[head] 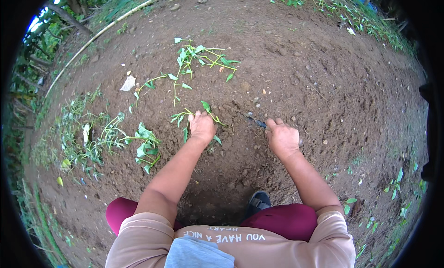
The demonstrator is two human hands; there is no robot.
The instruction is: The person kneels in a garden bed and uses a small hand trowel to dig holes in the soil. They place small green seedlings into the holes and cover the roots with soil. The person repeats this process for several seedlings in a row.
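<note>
My left hand [202, 126] is closed around leafy green cuttings [217, 119], low over the brown soil [242, 178]. Their leaves stick out on both sides of the fingers, and the grip hides part of the stems. To the right, my right hand [282, 136] grips a small hand tool [259, 123] by its dark handle. Its narrow end points left at loosened dirt between the two hands; dirt makes its exact shape hard to tell. Beyond my left hand, more leafy cuttings [187, 58] lie loose on the ground.
A bunch of leafy stems [147, 146] lies left of my left forearm, beside a heap of wilted greens [83, 136]. Small stones [256, 100] dot the soil. A long pale pole [104, 30] curves along the far left edge. My sandalled foot [258, 202] rests close below.
</note>
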